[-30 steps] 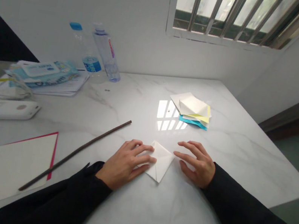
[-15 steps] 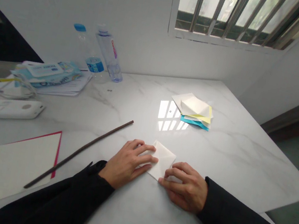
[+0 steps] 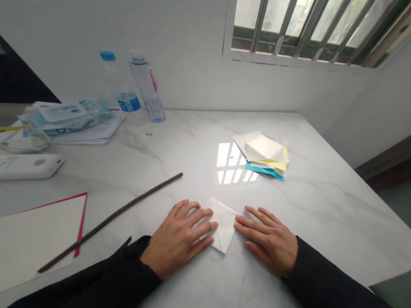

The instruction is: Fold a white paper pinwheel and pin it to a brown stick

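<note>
Where the left hand [image 3: 180, 234] lies spread, folded paper [image 3: 226, 227] half hidden, right hand [image 3: 268, 238] flat.

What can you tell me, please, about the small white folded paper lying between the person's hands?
The folded paper is a small white sheet, plain and matte, creased into a kite-like shape with its point toward the person and a fold line down its middle. It lies flat on the white marble-look table. The left hand rests open on its left part; the right hand, also flat, touches its right edge with the fingertips.
</note>
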`<state>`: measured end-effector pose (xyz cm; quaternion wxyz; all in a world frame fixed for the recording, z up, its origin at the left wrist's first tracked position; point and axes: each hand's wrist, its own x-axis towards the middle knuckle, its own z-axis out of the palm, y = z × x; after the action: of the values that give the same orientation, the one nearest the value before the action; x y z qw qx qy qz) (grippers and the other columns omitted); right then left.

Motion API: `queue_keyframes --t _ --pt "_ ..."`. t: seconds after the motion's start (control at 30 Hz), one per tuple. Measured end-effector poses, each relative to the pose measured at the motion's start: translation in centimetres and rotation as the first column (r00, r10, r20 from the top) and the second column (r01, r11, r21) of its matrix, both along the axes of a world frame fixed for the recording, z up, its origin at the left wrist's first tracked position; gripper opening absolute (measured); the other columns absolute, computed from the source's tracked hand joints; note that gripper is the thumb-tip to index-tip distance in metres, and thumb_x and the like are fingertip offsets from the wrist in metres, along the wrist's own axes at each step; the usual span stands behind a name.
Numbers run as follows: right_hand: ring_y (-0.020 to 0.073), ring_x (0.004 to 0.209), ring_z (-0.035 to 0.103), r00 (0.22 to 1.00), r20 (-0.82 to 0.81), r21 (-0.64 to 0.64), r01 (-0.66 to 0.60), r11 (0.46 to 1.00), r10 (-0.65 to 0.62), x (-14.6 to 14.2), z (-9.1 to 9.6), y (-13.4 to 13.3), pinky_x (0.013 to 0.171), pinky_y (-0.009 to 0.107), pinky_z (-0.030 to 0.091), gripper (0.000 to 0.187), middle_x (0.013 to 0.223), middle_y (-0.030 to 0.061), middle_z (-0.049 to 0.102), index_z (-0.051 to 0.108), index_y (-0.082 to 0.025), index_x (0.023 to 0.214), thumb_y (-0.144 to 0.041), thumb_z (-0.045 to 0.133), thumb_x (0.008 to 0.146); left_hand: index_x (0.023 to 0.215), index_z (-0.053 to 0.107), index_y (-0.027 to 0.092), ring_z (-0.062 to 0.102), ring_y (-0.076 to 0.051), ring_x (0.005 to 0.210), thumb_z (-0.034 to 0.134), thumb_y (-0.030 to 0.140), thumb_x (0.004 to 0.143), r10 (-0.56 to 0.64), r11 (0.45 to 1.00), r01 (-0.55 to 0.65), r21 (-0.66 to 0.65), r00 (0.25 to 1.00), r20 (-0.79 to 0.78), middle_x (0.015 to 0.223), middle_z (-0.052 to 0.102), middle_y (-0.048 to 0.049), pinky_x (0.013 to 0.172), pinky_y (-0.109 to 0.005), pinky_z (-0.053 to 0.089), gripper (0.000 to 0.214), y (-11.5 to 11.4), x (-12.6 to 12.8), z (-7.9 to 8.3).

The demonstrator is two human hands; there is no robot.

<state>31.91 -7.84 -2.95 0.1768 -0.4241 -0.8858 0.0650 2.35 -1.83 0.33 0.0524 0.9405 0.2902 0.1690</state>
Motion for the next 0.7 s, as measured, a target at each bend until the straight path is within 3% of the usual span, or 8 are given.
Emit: queue_keyframes --t 0.2,0.3,0.4,0.5,0.7 --pt "0.0300 0.154 0.035 0.996 0.089 -0.078 -0.019 0.997 0.026 0.2 0.4 -0.4 0.124 0.054 0.032 0.056 0.159 0.0065 0.050 0.045 -0.024 0.156 -0.034 0.054 0.102 0.120 0.068 0.022 0.048 -0.031 0.142 0.054 0.031 0.104 -0.036 0.999 0.036 0.008 0.999 -0.012 0.139 0.066 -0.0063 0.120 -0.056 0.039 0.024 -0.6 0.3 -0.4" --pt "0.0306 0.150 0.042 0.998 0.047 -0.075 -0.049 0.996 0.053 0.2 0.8 -0.1 0.122 0.053 0.038 0.053 0.155 0.0079 0.055 0.052 -0.022 0.151 -0.034 0.058 0.100 0.125 0.065 0.016 0.050 -0.030 0.142 0.055 0.028 0.103 -0.052 0.999 0.052 0.001 0.998 -0.044 0.144 0.063 -0.0113 0.120 -0.052 0.042 0.027 -0.8 0.4 -0.8" --pt "0.0267 0.144 0.050 0.993 -0.097 -0.017 -0.073 0.997 0.071 -0.6 1.6 1.6 0.117 0.047 0.046 0.035 0.140 0.0058 0.068 0.066 -0.023 0.135 -0.029 0.055 0.102 0.129 0.062 0.015 0.053 -0.028 0.141 0.057 0.030 0.102 -0.049 0.999 0.047 -0.027 0.998 -0.050 0.147 0.060 -0.0143 0.117 -0.048 0.047 0.031 -1.1 0.3 -1.2" --pt "0.0250 0.143 0.050 0.982 -0.183 0.073 -0.037 0.997 0.050 -2.5 2.3 4.3 0.117 0.047 0.047 0.036 0.139 0.0057 0.068 0.066 -0.022 0.135 -0.021 0.048 0.104 0.131 0.060 0.017 0.050 -0.027 0.144 0.058 0.031 0.101 -0.043 0.997 0.041 -0.064 0.999 -0.021 0.149 0.059 -0.0137 0.117 -0.045 0.048 0.033 -1.3 0.3 -1.2" --pt "0.0318 0.152 0.036 0.997 -0.011 0.076 -0.079 0.994 0.080 -6.1 1.7 7.8 0.119 0.053 0.044 0.038 0.150 0.0065 0.059 0.063 -0.020 0.140 -0.030 0.052 0.105 0.135 0.058 0.014 0.054 -0.031 0.140 0.062 0.032 0.099 -0.019 0.995 0.010 -0.099 0.996 -0.084 0.146 0.061 -0.0170 0.117 -0.050 0.048 0.041 -1.7 0.4 -0.7"
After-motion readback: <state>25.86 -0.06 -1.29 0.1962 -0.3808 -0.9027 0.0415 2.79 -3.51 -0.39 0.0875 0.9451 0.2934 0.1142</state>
